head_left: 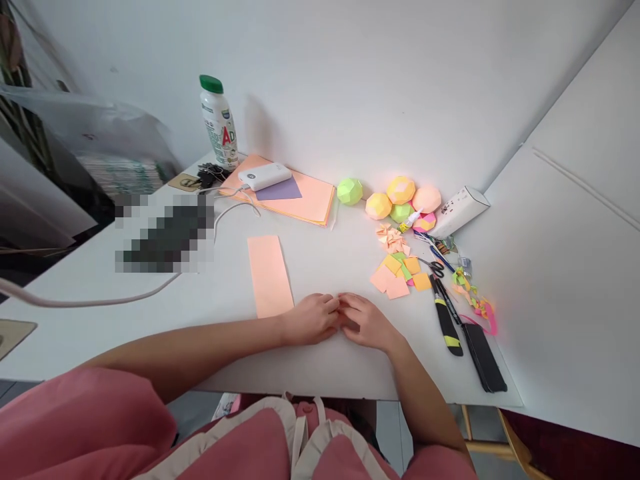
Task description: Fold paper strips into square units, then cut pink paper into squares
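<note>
My left hand (311, 319) and my right hand (366, 321) rest together on the white table (320, 267) near its front edge, fingertips meeting. The fingers of both are curled and pressed together over something small that I cannot make out. A peach paper strip (270, 275) lies flat just left of my left hand. A scatter of small coloured paper squares (399, 273) lies to the right of my right hand.
Several folded paper balls (400, 200) sit by the wall with a glue bottle (410, 221). A utility knife (447, 321), pen and scissors (436, 267) lie right. Peach paper stack (290, 195) with a power bank (265, 177), a bottle (219, 123) and keys stand behind.
</note>
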Action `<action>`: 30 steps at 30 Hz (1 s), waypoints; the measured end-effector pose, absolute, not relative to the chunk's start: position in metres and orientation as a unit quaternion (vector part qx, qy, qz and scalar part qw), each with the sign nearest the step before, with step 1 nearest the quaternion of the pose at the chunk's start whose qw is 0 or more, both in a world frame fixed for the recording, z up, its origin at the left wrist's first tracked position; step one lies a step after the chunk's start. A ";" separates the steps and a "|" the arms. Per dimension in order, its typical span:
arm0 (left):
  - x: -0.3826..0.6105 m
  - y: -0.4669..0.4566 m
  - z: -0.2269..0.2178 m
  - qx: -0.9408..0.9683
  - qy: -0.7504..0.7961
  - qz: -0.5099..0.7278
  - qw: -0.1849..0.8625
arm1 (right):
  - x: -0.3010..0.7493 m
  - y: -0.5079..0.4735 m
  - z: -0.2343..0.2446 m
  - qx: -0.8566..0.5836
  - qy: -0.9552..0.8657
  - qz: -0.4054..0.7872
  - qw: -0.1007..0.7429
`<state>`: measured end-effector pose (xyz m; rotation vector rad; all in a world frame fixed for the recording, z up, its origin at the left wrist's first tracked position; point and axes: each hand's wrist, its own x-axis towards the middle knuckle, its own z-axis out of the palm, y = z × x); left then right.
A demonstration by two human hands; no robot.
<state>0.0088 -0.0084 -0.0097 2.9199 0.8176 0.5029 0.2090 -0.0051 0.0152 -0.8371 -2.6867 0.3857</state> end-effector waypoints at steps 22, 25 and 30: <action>0.016 -0.012 0.015 0.782 0.475 0.269 0.301 | 0.202 -0.001 0.008 -0.383 -0.824 0.270 0.320; 0.016 -0.015 0.016 0.741 0.488 0.290 0.358 | 0.196 -0.006 0.013 -0.409 -0.802 0.270 0.342; 0.013 -0.018 0.010 0.688 0.441 0.335 0.469 | 0.189 -0.010 0.015 -0.423 -0.786 0.290 0.346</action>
